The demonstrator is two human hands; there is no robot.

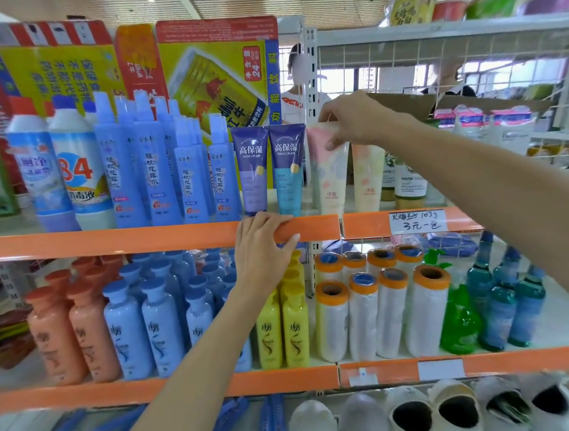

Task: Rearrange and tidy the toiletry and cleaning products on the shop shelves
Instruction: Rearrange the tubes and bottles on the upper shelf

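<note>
Head view only. The right hand (354, 120) reaches in from 4 o'clock and pinches the crimped top end of a pale pink-and-cream soft plastic tube (329, 170), thumb on the front face and fingers curled over the top edge. The tube stands cap-down on the upper orange-edged shelf (106, 241), long axis vertical, perhaps tilted slightly; whether its cap touches the shelf cannot be told. The tube hangs at 6 o'clock from the gripping hand. At the tube's 9 o'clock, just beside it, stands a teal-and-navy moisturiser tube (289, 170), then a purple one (253, 170); at its 3 o'clock is a matching cream floral tube (369, 177). The right hand is the working hand and the nearer one.

The left hand (262, 248) grips the shelf's orange front lip below the purple tube, fingers hooked over the top, thumb underneath; it holds no product and is likely bracing.

The slot between the neighbours looks narrow, so the tube probably needs a straight vertical set-down.

Around: blue spray bottles (155, 168) at 9 o'clock, shampoo bottles (128, 332) on the shelf below, a handwritten price tag (418, 221), and a person behind the wire grid.
</note>
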